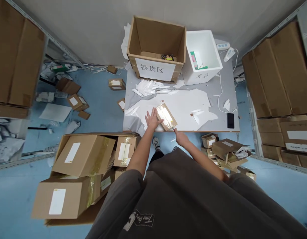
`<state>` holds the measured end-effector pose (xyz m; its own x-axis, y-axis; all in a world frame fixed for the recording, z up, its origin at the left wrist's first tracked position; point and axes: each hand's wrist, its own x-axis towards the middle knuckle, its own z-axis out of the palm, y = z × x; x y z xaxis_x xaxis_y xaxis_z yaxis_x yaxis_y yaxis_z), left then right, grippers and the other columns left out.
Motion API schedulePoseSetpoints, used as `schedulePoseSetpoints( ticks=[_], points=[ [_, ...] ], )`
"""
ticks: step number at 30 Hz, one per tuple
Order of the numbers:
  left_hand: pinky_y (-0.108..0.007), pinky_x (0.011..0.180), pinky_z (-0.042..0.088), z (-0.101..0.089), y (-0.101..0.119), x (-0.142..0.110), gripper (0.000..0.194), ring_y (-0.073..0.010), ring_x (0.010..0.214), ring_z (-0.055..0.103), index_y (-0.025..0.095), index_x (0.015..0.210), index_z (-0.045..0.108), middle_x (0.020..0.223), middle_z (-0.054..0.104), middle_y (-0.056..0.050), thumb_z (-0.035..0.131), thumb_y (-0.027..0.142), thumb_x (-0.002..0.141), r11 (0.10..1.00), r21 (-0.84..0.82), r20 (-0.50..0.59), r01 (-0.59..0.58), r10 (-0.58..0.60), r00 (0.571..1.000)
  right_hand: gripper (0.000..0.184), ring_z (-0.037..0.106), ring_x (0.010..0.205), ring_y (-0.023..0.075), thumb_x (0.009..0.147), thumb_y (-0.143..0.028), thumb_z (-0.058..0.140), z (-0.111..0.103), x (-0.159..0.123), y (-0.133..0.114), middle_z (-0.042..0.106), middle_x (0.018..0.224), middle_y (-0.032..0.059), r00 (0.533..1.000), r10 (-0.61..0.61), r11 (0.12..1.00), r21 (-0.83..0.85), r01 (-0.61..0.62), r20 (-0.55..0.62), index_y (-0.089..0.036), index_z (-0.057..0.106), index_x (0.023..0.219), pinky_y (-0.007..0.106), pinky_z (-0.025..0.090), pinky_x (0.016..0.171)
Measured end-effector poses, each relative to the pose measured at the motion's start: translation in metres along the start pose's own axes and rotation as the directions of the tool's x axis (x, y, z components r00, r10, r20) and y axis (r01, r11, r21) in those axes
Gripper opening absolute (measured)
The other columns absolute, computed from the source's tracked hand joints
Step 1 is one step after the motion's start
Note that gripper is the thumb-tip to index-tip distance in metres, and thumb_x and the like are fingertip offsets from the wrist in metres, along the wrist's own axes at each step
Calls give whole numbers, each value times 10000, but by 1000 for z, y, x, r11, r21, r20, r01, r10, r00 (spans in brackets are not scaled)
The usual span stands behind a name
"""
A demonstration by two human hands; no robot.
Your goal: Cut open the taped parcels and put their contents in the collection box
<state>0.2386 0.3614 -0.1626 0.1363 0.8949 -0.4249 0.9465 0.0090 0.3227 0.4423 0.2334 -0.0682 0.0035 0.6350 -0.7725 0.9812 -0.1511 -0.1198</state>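
Note:
A small taped cardboard box point(171, 114) with a shiny white label lies slanted near the table's front edge. My left hand point(152, 119) is spread, its fingers resting against the box's left side and top. At the near right corner of the box is my right hand point(181, 137), closed around a slim dark tool that looks like a box cutter point(172, 128). The tool's tip touches the box's near end, and most of it is hidden in my fingers. Under the box spreads a torn white paper sheet point(183, 103) on the grey table point(226, 96).
At the table's back stand a large open carton point(155, 36) and a white foam bin point(200, 49). Torn paper point(147, 88) lies before the carton. A phone point(230, 120) and power strip point(223, 46) are on the right. A bin of boxes point(76, 159) stands front left.

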Motion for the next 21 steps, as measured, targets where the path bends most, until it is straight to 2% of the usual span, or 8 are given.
schedulePoseSetpoints(
  ticks=[5, 7, 9, 11, 14, 16, 18, 21],
  points=[
    [-637, 1338, 199, 5, 17, -10, 1035, -458, 1684, 77, 204, 1782, 115, 1852, 89, -102, 473, 757, 983, 996, 44, -77, 78, -74, 994, 665, 724, 1190, 342, 1065, -185, 481, 10, -13, 44, 750, 1279, 212, 999, -35, 997, 71, 35, 5, -191, 354, 1718, 388, 525, 966],
    [-645, 1338, 187, 9, 29, -16, 960, -453, 1687, 63, 157, 1770, 178, 1846, 101, -141, 443, 697, 1021, 993, 74, -154, 93, -81, 985, 622, 724, 1185, 328, 1104, -224, 419, 12, -15, 66, 755, 1293, 192, 996, -18, 992, 126, 29, -85, -200, 346, 1721, 375, 524, 965],
    [-625, 1344, 191, 12, 41, -20, 783, -416, 1696, 72, 157, 1724, 333, 1830, 185, -155, 445, 557, 1060, 993, 119, -188, 7, 16, 982, 627, 719, 1190, 329, 1114, -241, 387, 11, -13, 84, 750, 1318, 195, 980, 29, 981, 195, 11, -198, -172, 310, 1732, 378, 519, 986],
    [-561, 1350, 233, 12, 50, -21, 601, -337, 1696, 147, 219, 1641, 489, 1776, 346, -129, 469, 356, 1056, 965, 162, -104, -206, 224, 969, 639, 720, 1186, 333, 1104, -247, 392, 6, -8, 95, 744, 1335, 199, 957, 54, 959, 283, 31, -286, -152, 306, 1730, 388, 520, 1004],
    [-498, 1345, 271, 6, 57, -17, 636, -273, 1666, 258, 303, 1571, 566, 1698, 467, -87, 562, 172, 949, 853, 181, 89, -490, 482, 872, 628, 733, 1151, 318, 1081, -259, 399, -3, 3, 102, 752, 1319, 175, 921, 60, 898, 423, 119, -386, -159, 360, 1699, 401, 536, 1018],
    [-533, 1339, 262, -1, 59, -12, 742, -309, 1655, 264, 319, 1585, 544, 1726, 416, -88, 664, 165, 868, 808, 219, 165, -547, 522, 837, 619, 760, 1033, 286, 1072, -277, 388, -5, 9, 103, 776, 1226, 131, 911, 64, 839, 517, 172, -406, -186, 378, 1684, 401, 567, 985],
    [-564, 1311, 283, -8, 63, -6, 797, -348, 1621, 303, 334, 1586, 537, 1719, 410, -100, 735, 186, 828, 784, 278, 211, -555, 514, 831, 618, 762, 838, 240, 1066, -303, 374, -2, 13, 103, 782, 1092, 71, 920, 65, 760, 616, 205, -387, -221, 373, 1678, 388, 606, 904],
    [-555, 1263, 326, -16, 75, 5, 680, -365, 1514, 411, 359, 1494, 631, 1567, 552, -114, 789, 241, 843, 760, 343, 252, -552, 492, 834, 618, 703, 630, 183, 1045, -331, 378, 9, 20, 102, 750, 966, 9, 943, 72, 610, 763, 217, -325, -246, 368, 1657, 340, 627, 753]
  ],
)
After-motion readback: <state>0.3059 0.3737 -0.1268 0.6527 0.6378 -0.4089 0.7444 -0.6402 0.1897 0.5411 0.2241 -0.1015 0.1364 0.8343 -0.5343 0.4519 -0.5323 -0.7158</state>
